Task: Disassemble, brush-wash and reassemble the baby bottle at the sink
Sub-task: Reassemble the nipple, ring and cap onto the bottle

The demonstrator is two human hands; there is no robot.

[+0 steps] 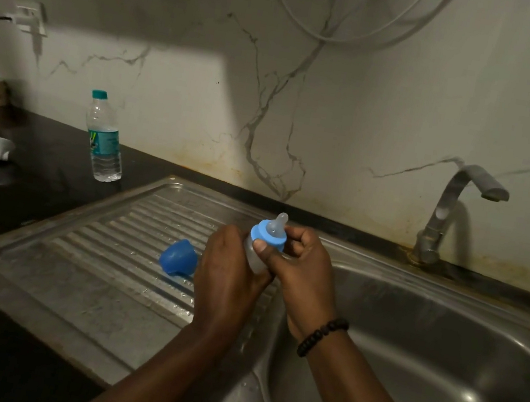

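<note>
While the blue cap [178, 258] lies off on the drainboard [100, 265], centre-left of frame, I log:

- Baby bottle [257, 251], mid-frame, tilted, above the sink [441, 350] edge.
- My left hand [227, 278], wrapped tight around the body.
- My right hand [304, 273], fingers clamped at the blue collar [267, 234], nipple [279, 224] on.

Step, I judge: unscrewing. Keep the body fixed, twist the collar only, don't squeeze the nipple.

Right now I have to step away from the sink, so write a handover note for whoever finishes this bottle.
Left hand: wrapped around the baby bottle body, held over the drainboard.
Right hand: gripping at the blue collar, nipple on.
Blue cap: off, lying on the drainboard.
Done: cap removed.
Left: unscrew collar, brush-wash, reassemble. No brush in view; tap not running.
</note>
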